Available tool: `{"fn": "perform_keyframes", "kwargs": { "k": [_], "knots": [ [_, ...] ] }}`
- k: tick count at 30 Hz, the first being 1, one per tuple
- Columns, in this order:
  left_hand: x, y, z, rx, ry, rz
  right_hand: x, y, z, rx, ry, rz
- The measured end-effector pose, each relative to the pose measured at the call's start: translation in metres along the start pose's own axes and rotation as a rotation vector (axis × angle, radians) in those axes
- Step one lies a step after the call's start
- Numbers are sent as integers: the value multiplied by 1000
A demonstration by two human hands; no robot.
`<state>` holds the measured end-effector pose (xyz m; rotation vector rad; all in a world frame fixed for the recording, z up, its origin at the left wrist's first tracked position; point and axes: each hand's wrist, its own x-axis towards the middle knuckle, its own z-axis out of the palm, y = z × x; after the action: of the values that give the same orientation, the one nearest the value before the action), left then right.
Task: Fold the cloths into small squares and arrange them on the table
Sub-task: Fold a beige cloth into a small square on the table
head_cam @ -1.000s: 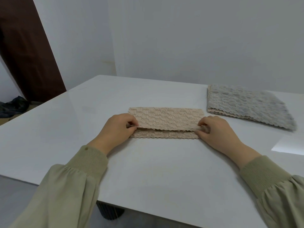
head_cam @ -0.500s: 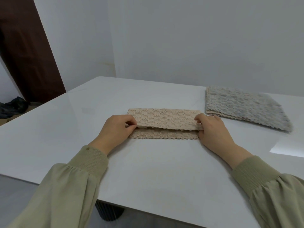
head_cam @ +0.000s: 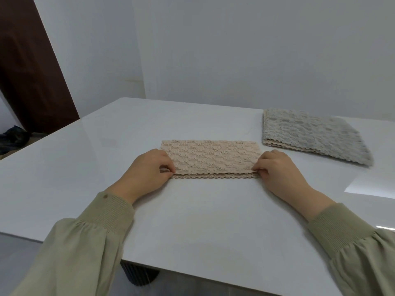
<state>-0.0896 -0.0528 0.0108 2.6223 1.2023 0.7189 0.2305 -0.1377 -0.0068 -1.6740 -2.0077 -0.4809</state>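
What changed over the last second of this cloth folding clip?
The left hand and right hand drew the top layer of the beige cloth toward the person, nearly onto the lower edge. Both still pinch its corners; the gray cloth stayed put.

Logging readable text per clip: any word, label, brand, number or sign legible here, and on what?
None readable: no text shows on the folded beige textured cloth, the grey-topped cloth stack, the glossy white table, the olive-green sleeves, the pale wall or the dark brown door.

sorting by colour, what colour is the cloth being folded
Beige cloth, with a bumpy woven texture and a wavy edge, seen in the head view.
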Motion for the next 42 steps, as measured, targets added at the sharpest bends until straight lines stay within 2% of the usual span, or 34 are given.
{"fn": "perform_keyframes", "kwargs": {
  "k": [4, 9, 11, 13, 15, 16, 19, 22, 24, 27, 29, 31, 32, 37, 42],
  "knots": [
    [2, -2, 0, 33, 63, 9, 2, -4, -8, -6, 30, -7],
    [3, -7, 4, 98, 27, 102, -4, -1, -7, 22, -85, 9],
    [5, -5, 6, 145, 60, 146, -6, -4, -13, 139, -80, 150],
    [11, 0, 10, 204, 165, 183, -7, -8, -20, 311, 7, 394],
    [17, 15, 17, 238, 256, 174, -6, -5, -23, 362, 88, 609],
    [22, 25, 22, 243, 281, 164, -5, -2, -23, 331, 70, 672],
    [38, 60, 37, 131, 305, 103, -3, 5, -21, 182, -119, 756],
    [52, 79, 45, -64, 247, -114, -2, 3, -19, 132, -177, 784],
    [58, 82, 54, -14, 176, -157, -1, 1, -19, 149, -183, 794],
    [62, 80, 65, 189, -75, -187, -1, 0, -17, 195, -188, 788],
    [62, 77, 69, 265, -173, -198, 0, -3, -19, 262, -72, 768],
    [60, 76, 68, 299, -204, -201, 0, -6, -22, 285, 75, 725],
    [58, 76, 68, 309, -211, -204, 0, -7, -22, 260, 94, 703],
    [54, 76, 68, 330, -242, -205, -1, -10, -17, -89, -207, 656],
    [52, 76, 69, 325, -252, -210, -2, -14, -20, -176, -204, 616]
  ]
}}
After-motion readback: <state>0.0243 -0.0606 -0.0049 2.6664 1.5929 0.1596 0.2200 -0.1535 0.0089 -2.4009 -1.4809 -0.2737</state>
